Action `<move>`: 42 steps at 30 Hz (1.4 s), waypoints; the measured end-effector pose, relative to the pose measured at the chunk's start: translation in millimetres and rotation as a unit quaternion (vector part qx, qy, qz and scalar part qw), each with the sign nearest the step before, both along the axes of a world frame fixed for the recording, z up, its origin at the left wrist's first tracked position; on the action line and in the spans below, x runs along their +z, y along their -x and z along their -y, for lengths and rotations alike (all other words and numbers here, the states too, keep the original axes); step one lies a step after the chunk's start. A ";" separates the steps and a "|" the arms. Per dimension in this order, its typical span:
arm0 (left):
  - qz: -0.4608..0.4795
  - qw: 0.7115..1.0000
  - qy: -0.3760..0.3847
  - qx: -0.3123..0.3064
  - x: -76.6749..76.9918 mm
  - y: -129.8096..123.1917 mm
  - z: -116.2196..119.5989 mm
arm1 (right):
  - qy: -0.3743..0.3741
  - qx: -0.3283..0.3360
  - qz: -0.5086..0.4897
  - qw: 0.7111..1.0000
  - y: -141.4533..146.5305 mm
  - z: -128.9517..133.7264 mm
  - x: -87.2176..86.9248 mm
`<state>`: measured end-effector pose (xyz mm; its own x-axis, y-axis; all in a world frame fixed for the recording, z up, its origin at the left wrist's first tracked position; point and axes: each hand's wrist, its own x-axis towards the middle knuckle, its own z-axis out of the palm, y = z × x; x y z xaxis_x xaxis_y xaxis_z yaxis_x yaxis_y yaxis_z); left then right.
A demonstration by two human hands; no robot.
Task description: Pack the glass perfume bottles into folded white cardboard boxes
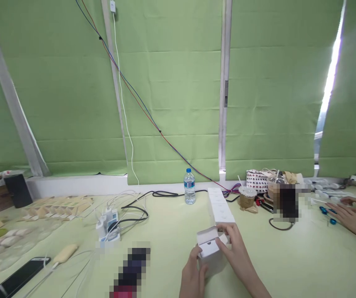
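A small white box (210,257) with raised flaps is held between both hands above the light green table. My left hand (193,273) grips its left side, thumb and fingers closed against the box. On the right, my right hand (234,248) pinches a flap at the upper right corner of the box. Just beyond them, a row of white boxes (220,207) stretches away on the table, its near end close to my right fingers.
A water bottle (189,188) stands behind the hands. Left are a power strip (109,227) with cables, a phone (24,278) and a power bank (66,253). Right are an iced drink cup (247,196), a patterned basket (256,181) and another person's hands (348,217).
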<state>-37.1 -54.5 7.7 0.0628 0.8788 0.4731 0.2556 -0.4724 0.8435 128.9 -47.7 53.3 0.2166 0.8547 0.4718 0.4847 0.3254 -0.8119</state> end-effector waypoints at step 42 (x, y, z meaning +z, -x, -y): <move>0.042 0.998 0.010 -0.035 10.9 6.7 -2.3 | 0.041 0.185 -0.138 0.972 0.3 14.3 1.6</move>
